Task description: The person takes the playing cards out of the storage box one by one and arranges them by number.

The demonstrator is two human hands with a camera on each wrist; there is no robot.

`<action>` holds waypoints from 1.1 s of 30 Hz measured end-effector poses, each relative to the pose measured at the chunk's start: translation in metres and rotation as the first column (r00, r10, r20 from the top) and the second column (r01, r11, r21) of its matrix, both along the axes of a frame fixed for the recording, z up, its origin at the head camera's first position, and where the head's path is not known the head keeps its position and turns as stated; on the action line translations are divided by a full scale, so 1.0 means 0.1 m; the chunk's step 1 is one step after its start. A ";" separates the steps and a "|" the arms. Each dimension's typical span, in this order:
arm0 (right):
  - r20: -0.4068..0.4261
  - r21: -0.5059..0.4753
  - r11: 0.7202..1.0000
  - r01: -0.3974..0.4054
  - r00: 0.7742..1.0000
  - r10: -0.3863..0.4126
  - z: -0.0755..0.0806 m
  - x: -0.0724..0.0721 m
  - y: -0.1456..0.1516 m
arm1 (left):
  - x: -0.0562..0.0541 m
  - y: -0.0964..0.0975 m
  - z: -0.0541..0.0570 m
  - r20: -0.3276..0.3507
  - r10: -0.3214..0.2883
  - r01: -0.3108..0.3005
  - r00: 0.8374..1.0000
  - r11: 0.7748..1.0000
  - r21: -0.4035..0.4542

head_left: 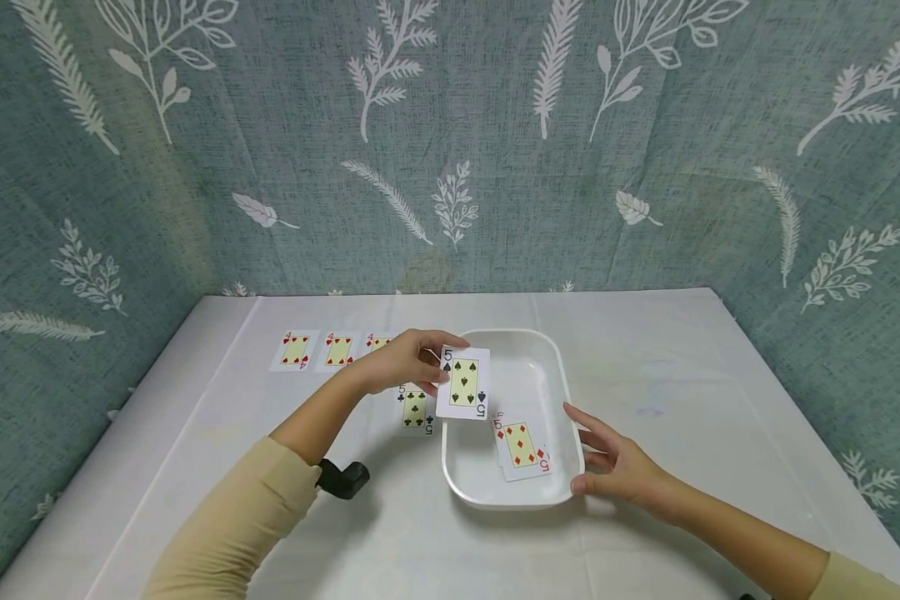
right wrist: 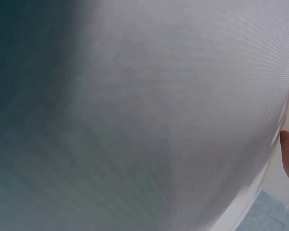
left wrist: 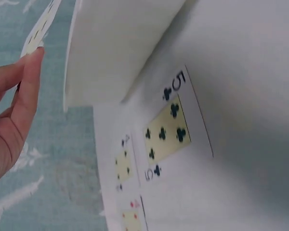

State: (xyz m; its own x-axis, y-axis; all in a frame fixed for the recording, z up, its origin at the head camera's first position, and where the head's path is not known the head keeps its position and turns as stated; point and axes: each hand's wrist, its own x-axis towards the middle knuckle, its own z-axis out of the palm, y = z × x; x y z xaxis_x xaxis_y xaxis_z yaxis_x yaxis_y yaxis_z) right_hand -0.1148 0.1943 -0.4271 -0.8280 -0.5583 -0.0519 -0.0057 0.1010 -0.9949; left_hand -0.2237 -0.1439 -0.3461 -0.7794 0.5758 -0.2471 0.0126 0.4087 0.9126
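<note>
My left hand point(head_left: 411, 360) pinches a playing card, the five of spades point(head_left: 463, 383), by its left edge, face up. The card is held over the left side of a white tray point(head_left: 508, 497); in the left wrist view the card point(left wrist: 41, 26) shows nearly edge-on above the fingers point(left wrist: 31, 72). At the tray's right side, my right hand point(head_left: 624, 468) grips the wall, fingers at the rim and thumb nearer the front corner. Inside the tray lies the five of diamonds point(head_left: 521, 447), overlapping another card mostly hidden beneath it.
Left of the tray lies the five of clubs point(head_left: 414, 410). Behind it stands a row of red fours, including the four of hearts point(head_left: 296, 350), another red four point(head_left: 339, 351) and the four of diamonds point(head_left: 375, 342). A black four point(left wrist: 123, 164) shows in the left wrist view. Patterned fabric point(head_left: 450, 150) backs the table.
</note>
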 end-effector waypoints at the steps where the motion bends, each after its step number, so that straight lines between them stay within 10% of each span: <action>1: 0.001 -0.004 1.000 -0.002 1.000 0.002 0.00 0.00 0.00 | 0.00 -0.03 0.00 0.001 0.002 -0.002 1.000 1.000 0.001; 33: -0.001 0.002 1.000 0.010 1.000 -0.010 0.02 0.01 -0.01 | 0.20 -1.15 -0.18 -0.110 0.164 -0.176 0.980 0.979 -0.107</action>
State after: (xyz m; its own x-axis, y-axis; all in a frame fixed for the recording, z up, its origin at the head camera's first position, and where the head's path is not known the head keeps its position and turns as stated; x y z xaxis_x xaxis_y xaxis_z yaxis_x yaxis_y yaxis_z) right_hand -0.1141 0.1937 -0.4253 -0.8335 -0.5501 -0.0523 -0.0059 0.1035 -0.9946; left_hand -0.2039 -0.2593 -0.3643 -0.8875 0.4049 -0.2201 0.0229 0.5157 0.8565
